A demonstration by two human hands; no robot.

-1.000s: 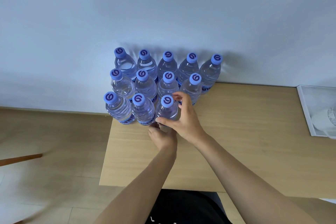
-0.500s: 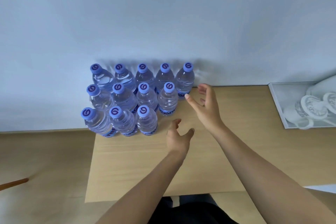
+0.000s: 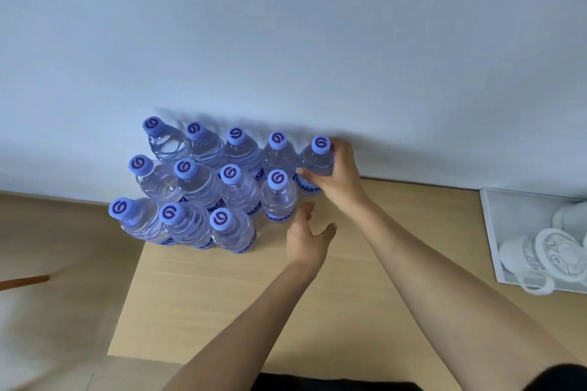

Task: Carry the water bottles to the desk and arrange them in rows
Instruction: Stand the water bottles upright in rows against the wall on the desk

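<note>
Twelve water bottles (image 3: 241,190) stand packed at the back left corner of the desk (image 3: 365,279), against the wall (image 3: 286,41), in three rows: five at the back edge, four in the middle, three in front. The right hand (image 3: 341,178) wraps its fingers round the end bottle (image 3: 317,162) of the back row, thumb across the near side, fingers behind by the wall. The left hand (image 3: 306,236) hovers over bare desk just beside the middle row's last bottle (image 3: 279,197), fingers spread and holding nothing. The main risk, I judge, is a knock-on fall: the bottles touch one another or nearly so, so a sideways shove on the gripped one would press its neighbour and could tip several in turn. The three front bottles sit close to the left edge of the desk, the leftmost bottle (image 3: 136,219) seeming almost on it; a push passed along the rows could send it to the floor (image 3: 47,247). The smooth plastic may also slip if squeezed too lightly. At the right edge a white tray (image 3: 490,232) holds mugs (image 3: 540,257), well apart from the hands.
</note>
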